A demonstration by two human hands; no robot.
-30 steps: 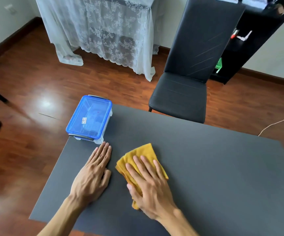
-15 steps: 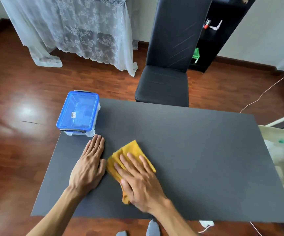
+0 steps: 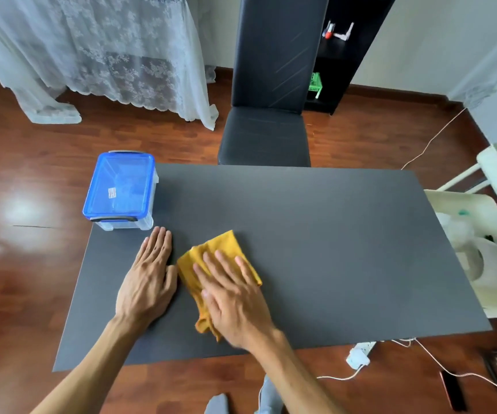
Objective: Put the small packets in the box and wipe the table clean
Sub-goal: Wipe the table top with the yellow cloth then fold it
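From my remote feed: the right hand (image 3: 235, 297) presses flat, fingers spread, on a yellow cloth (image 3: 211, 258) lying on the dark grey table (image 3: 331, 249), near its left half. The left hand (image 3: 148, 279) lies palm-down just left of the cloth, fingers together and gripping nothing. The clear plastic box (image 3: 122, 191), its blue lid closed, stands at the table's far left corner. A black chair (image 3: 266, 115) sits beyond the far edge.
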